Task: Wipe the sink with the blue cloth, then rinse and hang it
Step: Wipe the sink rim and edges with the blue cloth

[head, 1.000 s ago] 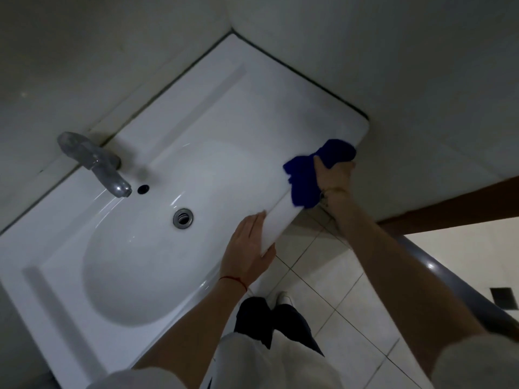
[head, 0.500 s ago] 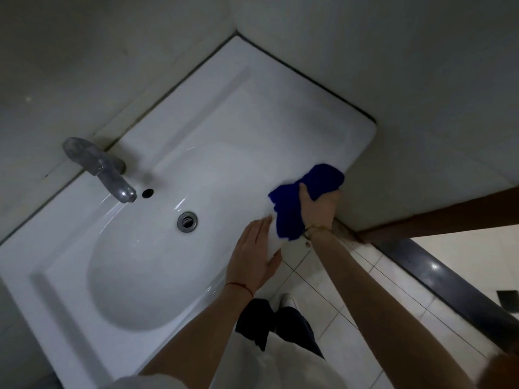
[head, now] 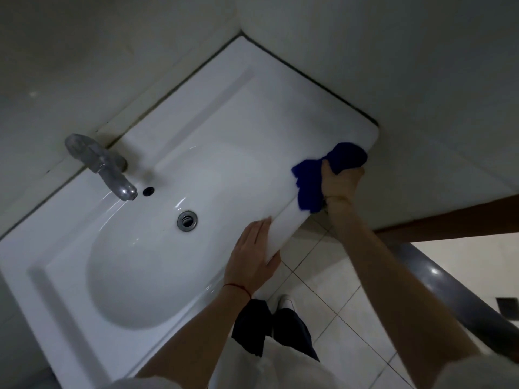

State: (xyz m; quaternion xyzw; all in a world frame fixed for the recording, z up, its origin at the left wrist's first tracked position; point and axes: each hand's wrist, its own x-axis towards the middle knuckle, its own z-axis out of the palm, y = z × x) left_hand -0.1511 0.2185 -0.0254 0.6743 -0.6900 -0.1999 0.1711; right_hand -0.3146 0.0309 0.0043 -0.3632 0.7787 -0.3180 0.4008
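Note:
A white sink fills the middle of the view, set into a wall corner. The blue cloth is bunched over the sink's front right edge, near the right corner. My right hand grips the cloth and presses it against that edge. Flat on the front rim lies my left hand, fingers together, holding nothing. A red thread circles that wrist. The oval basin has a metal drain and a small overflow hole.
A dull metal tap stands at the sink's back left, spout over the basin, no water running. Walls close in behind and to the right. Below the sink are pale floor tiles, my legs and a dark raised threshold at the right.
My right hand slid the blue cloth left along the front edge, toward my left hand, then back out to the right corner. The left hand stayed on the rim.

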